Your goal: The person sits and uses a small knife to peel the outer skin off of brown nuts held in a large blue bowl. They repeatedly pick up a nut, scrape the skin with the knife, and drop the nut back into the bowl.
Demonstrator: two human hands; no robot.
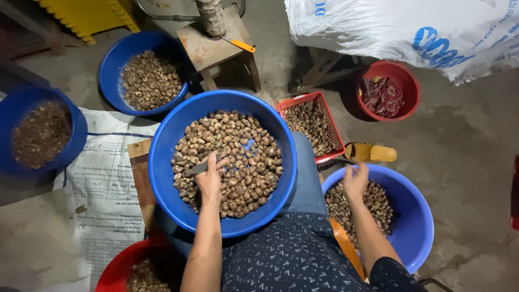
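Head view: your left hand [210,178] pinches small knife [195,169] over lap basin [162,162] of nuts [238,151]; right hand [355,181] half-curled, contents possibly 1 nut. Risk: blade nicks fingers, basin tips off knee.

Light: dim, from above, soft shadows under the basins.
Focus: centre sharp, right hand [355,181] slightly blurred.
Edges: darker corners.

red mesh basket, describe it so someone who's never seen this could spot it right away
Start at the big blue basin of brown nuts on the person's lap. Just beyond its right rim, on the floor, sits the red mesh basket, also holding nuts. It is the only rectangular, perforated container; every other one is a round, solid-walled tub.
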